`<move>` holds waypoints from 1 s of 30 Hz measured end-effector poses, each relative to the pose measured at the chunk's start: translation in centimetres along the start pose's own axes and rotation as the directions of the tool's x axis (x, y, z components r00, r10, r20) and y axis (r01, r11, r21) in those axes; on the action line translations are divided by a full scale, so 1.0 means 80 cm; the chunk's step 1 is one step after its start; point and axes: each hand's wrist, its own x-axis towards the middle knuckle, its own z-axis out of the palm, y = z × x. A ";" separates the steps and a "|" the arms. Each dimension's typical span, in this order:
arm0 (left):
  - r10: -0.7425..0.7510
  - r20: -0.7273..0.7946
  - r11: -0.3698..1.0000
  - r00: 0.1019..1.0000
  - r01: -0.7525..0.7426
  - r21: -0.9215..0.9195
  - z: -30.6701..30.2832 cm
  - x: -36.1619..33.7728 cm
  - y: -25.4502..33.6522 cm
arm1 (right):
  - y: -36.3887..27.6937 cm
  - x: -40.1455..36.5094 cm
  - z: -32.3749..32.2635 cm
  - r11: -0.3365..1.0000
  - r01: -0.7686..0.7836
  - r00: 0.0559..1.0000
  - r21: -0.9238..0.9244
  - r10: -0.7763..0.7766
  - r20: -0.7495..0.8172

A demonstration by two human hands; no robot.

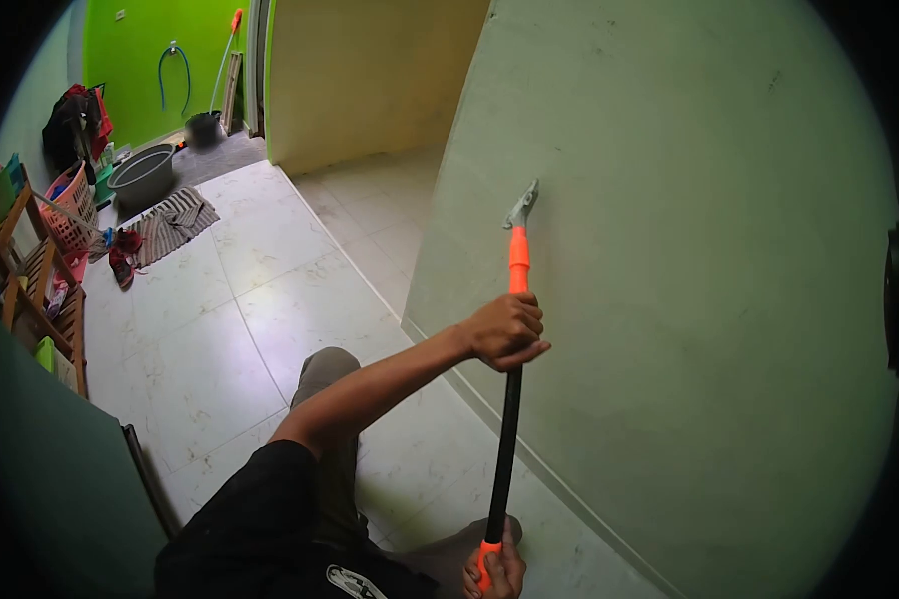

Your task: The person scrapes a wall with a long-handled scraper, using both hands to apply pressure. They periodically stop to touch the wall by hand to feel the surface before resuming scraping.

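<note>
I hold a long-handled scraper with a black shaft and orange grips. Its grey metal blade rests against the pale green wall. My left hand is wrapped around the shaft just below the upper orange section, arm stretched out from the lower left. My right hand grips the orange bottom end of the handle at the lower edge of the view. My knee in grey trousers is raised over the tiled floor.
White floor tiles spread to the left. At the far left stand a wooden rack, a pink basket, a grey basin, a striped cloth and red shoes. A bright green wall and cream wall lie behind.
</note>
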 end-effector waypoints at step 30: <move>0.051 -0.132 0.990 0.990 -0.068 -0.123 0.082 -0.044 -0.006 | -0.005 -0.019 -0.019 0.989 -0.132 0.976 -0.073 0.117 -0.181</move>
